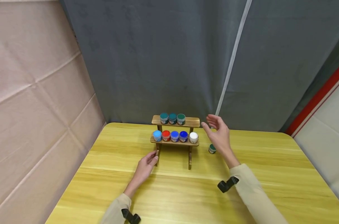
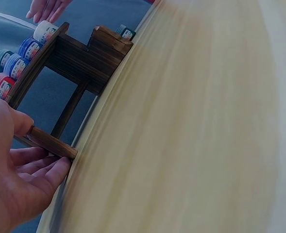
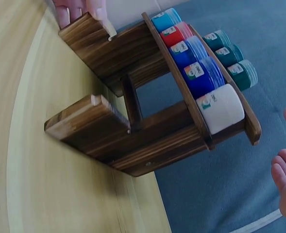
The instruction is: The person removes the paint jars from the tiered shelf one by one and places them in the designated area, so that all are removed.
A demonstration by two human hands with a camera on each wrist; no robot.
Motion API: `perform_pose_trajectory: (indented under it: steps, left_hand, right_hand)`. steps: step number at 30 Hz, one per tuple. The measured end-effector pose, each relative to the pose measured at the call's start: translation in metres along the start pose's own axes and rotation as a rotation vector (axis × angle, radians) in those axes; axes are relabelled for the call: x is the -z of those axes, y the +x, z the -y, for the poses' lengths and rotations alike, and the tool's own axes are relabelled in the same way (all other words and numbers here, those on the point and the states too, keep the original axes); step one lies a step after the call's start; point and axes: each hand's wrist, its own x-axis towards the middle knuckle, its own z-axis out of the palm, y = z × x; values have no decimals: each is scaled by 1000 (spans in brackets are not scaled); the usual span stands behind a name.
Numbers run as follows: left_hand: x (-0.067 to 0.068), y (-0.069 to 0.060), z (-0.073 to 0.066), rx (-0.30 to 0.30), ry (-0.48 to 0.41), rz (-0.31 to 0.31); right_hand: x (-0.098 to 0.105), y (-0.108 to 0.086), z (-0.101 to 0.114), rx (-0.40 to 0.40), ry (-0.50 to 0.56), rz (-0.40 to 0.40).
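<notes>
Fingers [image 1: 150, 154] of the left hand [image 1: 144, 166], head view: closed with the thumb on the near foot [image 1: 158, 152] of a wooden rack [image 1: 175, 144], the one toward the worktop's left edge. Worktop [image 1: 169, 199] yellow, wood-grained. Rack brown, two-tiered, standing near the far edge, closer to the far left corner than the far right.

Upper shelf [image 1: 192, 121]: three jars, two with teal lids [image 1: 172, 117], one with a green lid [image 1: 181, 117]. Lower shelf [image 1: 175, 143], from the left: light blue jar [image 1: 157, 135], red jar [image 1: 166, 135], violet-blue jar [image 1: 174, 136], dark blue jar [image 1: 183, 136], white jar [image 1: 193, 137]. Right hand [image 1: 221, 138] raised past the rack's right end, fingers loosely bent, thumb apart, nothing in the grasp. Lone green-lidded jar [image 1: 212, 149] on the worktop toward the far edge, just beside the rack, partly behind the right wrist.

Left wrist view: thumb on one side of the foot, fingers on the other, foot pinched between; jars well beyond the fingertips. White jar the shelf item nearest the right hand's fingers; whether they touch, cannot tell.

Right wrist view: rack side-on, wood dark-striped, jar labels pale. Left fingers at the foot's end. Right thumb and fingertips spread apart, clear of the white jar and the shelves.
</notes>
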Motion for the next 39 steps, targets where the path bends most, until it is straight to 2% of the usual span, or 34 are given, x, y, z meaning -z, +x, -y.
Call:
perform_pose_trajectory:
  steps: [9,17,22,26,33,39]
  left_hand:
    - [0,0,-2,0,0,-3]
    - [-2,-1,-3,-5,8,-8]
    - [-2,0,-3,-5,12,-14]
    - [-1,-1,-3,-8,15,-19]
    - [-1,-1,-2,-8,8,-7]
    - [-1,-1,-2,-4,12,-7]
  right_hand:
    - [-11,1,13,-20,70,38]
    - [-17,-7,55,-2,68,73]
    - [-26,-7,64,-16,105,99]
    - [-35,-4,64,-34,120,116]
    - [-54,6,28,11,94,103]
    - [-61,6,29,22,72,109]
